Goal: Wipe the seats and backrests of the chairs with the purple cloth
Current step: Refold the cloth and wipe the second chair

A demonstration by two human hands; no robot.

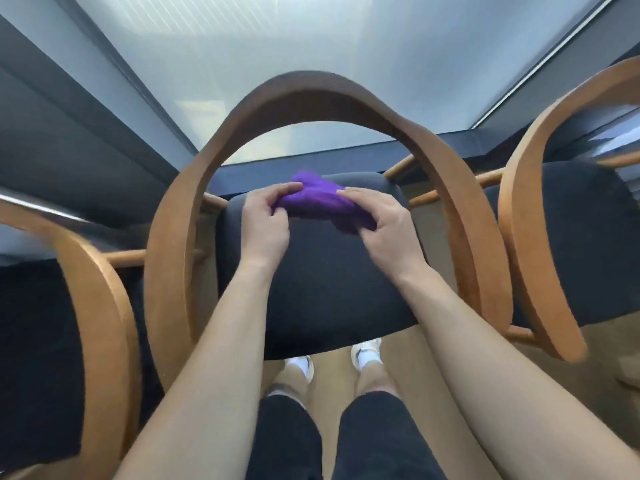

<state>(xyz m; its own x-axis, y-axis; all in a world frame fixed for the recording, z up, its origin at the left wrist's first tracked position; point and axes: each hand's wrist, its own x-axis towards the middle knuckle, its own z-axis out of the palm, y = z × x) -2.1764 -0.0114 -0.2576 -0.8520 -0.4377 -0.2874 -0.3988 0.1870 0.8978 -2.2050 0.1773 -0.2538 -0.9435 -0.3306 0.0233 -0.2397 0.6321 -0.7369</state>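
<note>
The purple cloth (317, 199) is bunched up between both hands, over the far part of the middle chair's black seat (322, 296). The left hand (266, 221) has its fingers curled round the cloth's left end, thumb on top. The right hand (384, 225) pinches the right end, where a fold hangs under its fingers. Whether the cloth touches the seat cannot be told. The curved wooden backrest (311, 93) arches above the hands. Similar chairs stand to the left (104, 289) and right (571, 237).

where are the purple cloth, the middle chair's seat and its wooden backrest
purple cloth (318, 199): head view, on the bunched middle of the fabric
seat (329, 289): head view, on bare dark upholstery near its centre
wooden backrest (311, 95): head view, on the top of the curved arch
</note>
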